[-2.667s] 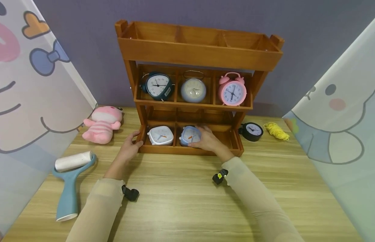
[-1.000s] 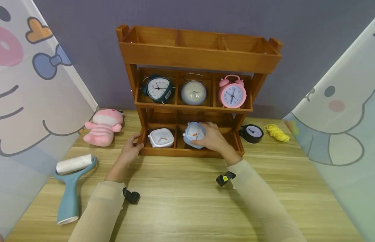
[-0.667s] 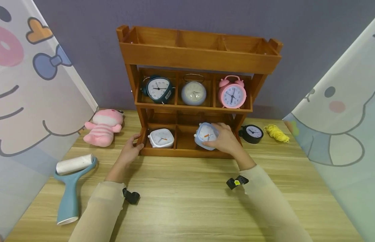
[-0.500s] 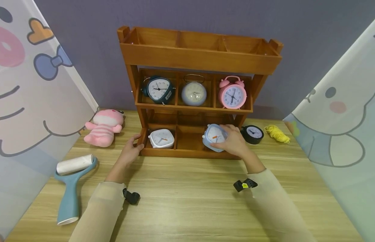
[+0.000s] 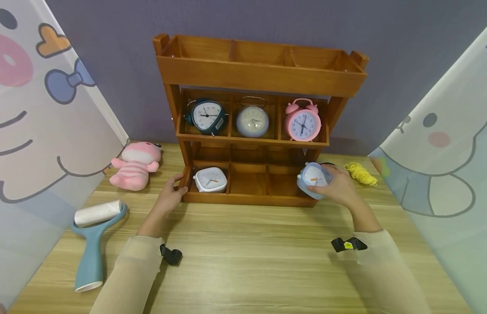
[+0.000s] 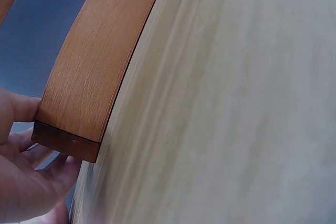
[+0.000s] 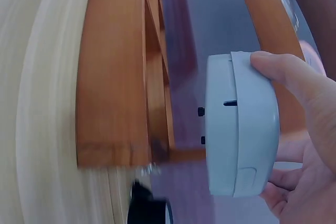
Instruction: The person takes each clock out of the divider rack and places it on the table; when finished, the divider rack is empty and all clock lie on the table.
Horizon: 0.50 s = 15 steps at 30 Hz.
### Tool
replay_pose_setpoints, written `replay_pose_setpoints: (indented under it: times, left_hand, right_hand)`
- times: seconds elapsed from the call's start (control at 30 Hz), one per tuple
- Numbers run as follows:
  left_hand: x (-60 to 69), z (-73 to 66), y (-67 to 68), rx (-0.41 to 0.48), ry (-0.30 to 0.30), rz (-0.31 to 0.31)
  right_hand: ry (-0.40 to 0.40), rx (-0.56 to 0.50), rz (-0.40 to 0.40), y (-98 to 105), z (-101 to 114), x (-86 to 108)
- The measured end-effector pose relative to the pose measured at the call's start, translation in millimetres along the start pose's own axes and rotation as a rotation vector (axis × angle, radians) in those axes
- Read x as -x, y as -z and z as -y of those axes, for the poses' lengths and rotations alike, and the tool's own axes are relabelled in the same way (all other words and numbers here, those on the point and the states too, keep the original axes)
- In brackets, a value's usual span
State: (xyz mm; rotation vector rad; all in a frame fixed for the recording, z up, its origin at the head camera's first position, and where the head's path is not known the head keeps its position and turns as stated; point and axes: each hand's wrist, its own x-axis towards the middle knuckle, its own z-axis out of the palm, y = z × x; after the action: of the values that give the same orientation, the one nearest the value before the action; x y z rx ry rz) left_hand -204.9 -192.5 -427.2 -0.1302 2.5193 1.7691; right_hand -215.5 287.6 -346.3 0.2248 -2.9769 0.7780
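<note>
My right hand grips a light blue alarm clock by its right side, raised at the right end of the wooden rack. In the right wrist view the clock is edge-on, between thumb and fingers, above the lowest tier. At the rack's lower left corner, my left hand holds the tier's end, thumb in front and fingers around the side. A white alarm clock lies in the lowest tier's left compartment; the middle and right compartments hold nothing.
Above stand a dark green clock, a round pale clock and a pink clock. A black clock is mostly hidden behind my right hand. Yellow yarn lies right; a pink plush toy and lint roller lie left.
My right hand has lifted the light blue clock out of the middle compartment and carried it right, past the right compartment, now covering the black clock. My left hand stays on the rack's corner.
</note>
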Motion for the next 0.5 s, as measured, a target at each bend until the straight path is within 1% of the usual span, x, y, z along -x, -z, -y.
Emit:
replay_pose_setpoints:
  times: [0.1, 0.23, 0.37, 0.5]
  left_hand:
    - [0.2, -0.2, -0.4, -0.002, 0.0, 0.0]
    - [-0.1, 0.5, -0.3, 0.003, -0.001, 0.002]
    - [-0.8, 1.1, 0.0, 0.003, 0.004, 0.001]
    - [-1.6, 1.8, 0.3, -0.003, 0.005, -0.003]
  right_hand:
    - [-0.024, 0.009, -0.006, 8.9, -13.2, 3.1]
    - [-0.035, 0.017, -0.006, 15.2, -29.3, 7.2]
    - [-0.048, 0.025, 0.01, 16.4, -45.4, 10.9]
    - [-0.071, 0.037, 0.019, 12.8, -61.6, 13.3]
